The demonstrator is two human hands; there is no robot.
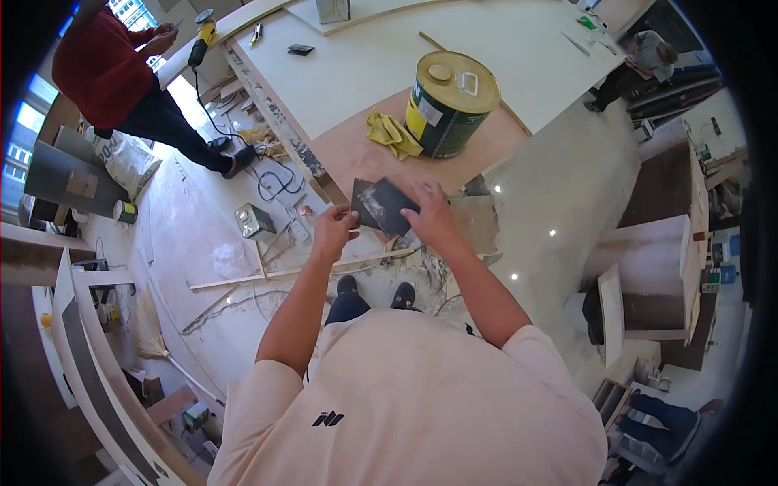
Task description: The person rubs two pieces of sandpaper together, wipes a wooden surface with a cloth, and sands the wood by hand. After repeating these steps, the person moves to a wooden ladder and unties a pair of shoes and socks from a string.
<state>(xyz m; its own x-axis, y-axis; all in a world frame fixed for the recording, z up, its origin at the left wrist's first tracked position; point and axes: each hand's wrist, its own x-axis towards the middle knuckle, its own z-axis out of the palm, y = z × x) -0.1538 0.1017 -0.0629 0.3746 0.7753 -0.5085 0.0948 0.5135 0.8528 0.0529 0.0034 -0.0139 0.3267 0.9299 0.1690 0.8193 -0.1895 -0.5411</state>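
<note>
My left hand point(333, 230) pinches the left edge of a dark sandpaper sheet point(388, 206) with a pale dusty smear on it. The sheet looks folded or doubled, with one layer set at an angle to the other. My right hand point(435, 212) grips its right side, thumb on top, and the fingers behind it are partly hidden. Both hands are just off the near end of the worktable point(348, 158). Beyond them stands a large metal can point(452, 105) with a yellow and dark green label, and a crumpled yellow cloth point(392, 134) lies against it.
A person in a red top point(101, 69) stands at the left beside a yellow angle grinder point(203, 40). Its cord trails over the floor. A small square tin point(254, 220) and wooden strips point(308, 270) lie near my feet. Another person point(648, 61) is at the far right.
</note>
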